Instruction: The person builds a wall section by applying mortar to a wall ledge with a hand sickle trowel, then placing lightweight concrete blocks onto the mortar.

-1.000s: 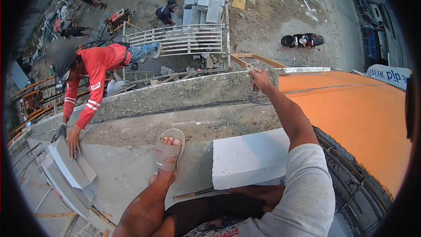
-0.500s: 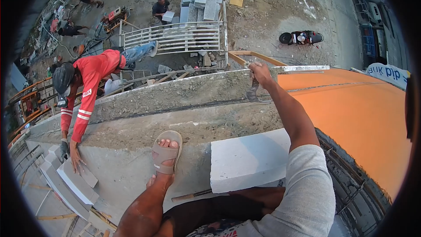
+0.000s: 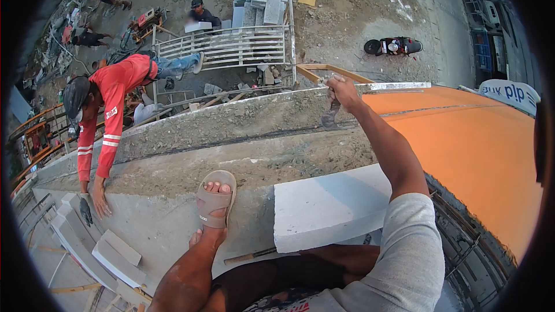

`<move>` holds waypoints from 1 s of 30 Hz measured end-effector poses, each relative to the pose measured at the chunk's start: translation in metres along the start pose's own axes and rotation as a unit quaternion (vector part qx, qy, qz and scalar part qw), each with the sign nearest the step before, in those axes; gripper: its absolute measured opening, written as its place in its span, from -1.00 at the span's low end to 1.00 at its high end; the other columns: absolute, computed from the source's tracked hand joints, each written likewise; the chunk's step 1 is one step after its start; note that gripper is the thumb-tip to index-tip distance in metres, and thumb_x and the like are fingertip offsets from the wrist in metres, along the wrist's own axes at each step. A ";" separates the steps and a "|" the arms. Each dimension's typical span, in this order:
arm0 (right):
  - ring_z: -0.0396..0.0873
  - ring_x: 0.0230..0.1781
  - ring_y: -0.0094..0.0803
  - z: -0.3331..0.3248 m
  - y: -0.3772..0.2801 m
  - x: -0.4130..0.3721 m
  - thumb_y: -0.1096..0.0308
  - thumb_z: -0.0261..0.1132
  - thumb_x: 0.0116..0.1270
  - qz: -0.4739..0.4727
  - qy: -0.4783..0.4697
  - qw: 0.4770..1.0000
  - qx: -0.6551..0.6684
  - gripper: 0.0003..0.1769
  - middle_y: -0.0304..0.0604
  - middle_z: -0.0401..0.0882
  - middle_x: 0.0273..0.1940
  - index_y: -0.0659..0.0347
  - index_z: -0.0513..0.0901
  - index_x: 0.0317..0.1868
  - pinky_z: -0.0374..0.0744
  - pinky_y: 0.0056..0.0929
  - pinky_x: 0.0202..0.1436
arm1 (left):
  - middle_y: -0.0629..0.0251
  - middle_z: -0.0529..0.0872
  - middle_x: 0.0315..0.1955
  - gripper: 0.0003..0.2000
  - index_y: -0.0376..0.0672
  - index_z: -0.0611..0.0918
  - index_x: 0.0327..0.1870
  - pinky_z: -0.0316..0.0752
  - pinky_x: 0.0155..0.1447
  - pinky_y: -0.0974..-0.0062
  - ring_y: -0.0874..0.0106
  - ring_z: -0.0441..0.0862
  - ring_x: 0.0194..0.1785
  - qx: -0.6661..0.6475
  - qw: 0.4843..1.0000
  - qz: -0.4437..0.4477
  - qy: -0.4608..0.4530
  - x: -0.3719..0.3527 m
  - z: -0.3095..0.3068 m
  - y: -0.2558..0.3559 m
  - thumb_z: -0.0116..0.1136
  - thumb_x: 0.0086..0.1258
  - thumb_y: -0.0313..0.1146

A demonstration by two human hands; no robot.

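My right hand is closed around the handle of a trowel, above the far edge of the concrete ledge. The trowel's grey, mortar-smeared blade points down and rests at or just over the rough mortar strip; contact cannot be made out. Beneath my right forearm, a large white block lies on the ledge beside my leg. A tool with a wooden handle lies partly hidden under the block and my thigh. My left hand is out of view.
A co-worker in red leans over the ledge from a railing scaffold, hands near several pale blocks. My sandalled foot is on the ledge. An orange surface slopes at right. Far below are a motorcycle and another person.
The co-worker's hands have come off the pale blocks, which now sit slightly lower and farther right. The person below has raised a block. My right hand keeps its hold on the trowel, barely moved.
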State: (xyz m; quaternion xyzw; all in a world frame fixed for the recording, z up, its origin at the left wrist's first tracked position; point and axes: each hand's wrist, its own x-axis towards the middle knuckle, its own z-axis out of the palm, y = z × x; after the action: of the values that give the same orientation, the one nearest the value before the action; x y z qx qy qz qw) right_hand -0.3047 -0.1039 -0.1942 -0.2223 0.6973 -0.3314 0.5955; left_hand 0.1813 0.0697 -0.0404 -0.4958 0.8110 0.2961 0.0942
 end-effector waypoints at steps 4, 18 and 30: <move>0.34 -0.69 -0.57 0.000 -0.048 -0.033 0.37 0.24 0.34 -0.017 -0.005 0.999 0.043 -0.82 -0.35 0.34 -0.62 0.19 0.48 -0.42 0.40 -0.48 -0.58 | 0.23 0.29 0.45 -0.39 -0.04 0.27 0.51 -0.01 0.60 0.33 0.23 0.14 0.54 -0.021 1.000 -0.006 -0.009 -0.001 0.000 0.000 -0.08 0.37 -0.46; 0.35 -0.69 -0.60 0.014 -0.037 -0.057 0.33 0.25 0.33 -0.045 -0.022 0.998 0.031 -0.81 -0.36 0.38 -0.63 0.23 0.57 -0.41 0.40 -0.49 -0.58 | 0.19 0.22 0.49 -0.29 -0.08 0.20 0.54 -0.06 0.62 0.31 0.20 0.09 0.57 -0.016 1.000 0.008 -0.003 -0.014 -0.001 0.008 -0.04 0.28 -0.49; 0.28 -0.73 -0.56 -0.009 -0.064 -0.071 0.39 0.26 0.34 -0.025 0.008 0.998 0.064 -0.78 -0.36 0.31 -0.66 0.15 0.43 -0.45 0.33 -0.45 -0.61 | 0.20 0.20 0.51 -0.28 -0.08 0.19 0.55 -0.07 0.62 0.32 0.20 0.07 0.58 0.000 0.999 0.034 -0.002 -0.010 -0.001 0.020 -0.05 0.26 -0.52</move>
State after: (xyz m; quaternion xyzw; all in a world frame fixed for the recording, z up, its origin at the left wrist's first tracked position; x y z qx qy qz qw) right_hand -0.3048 -0.0962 -0.0988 -0.1988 0.6735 -0.3915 0.5946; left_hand 0.1688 0.0833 -0.0276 -0.4676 0.8270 0.3001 0.0858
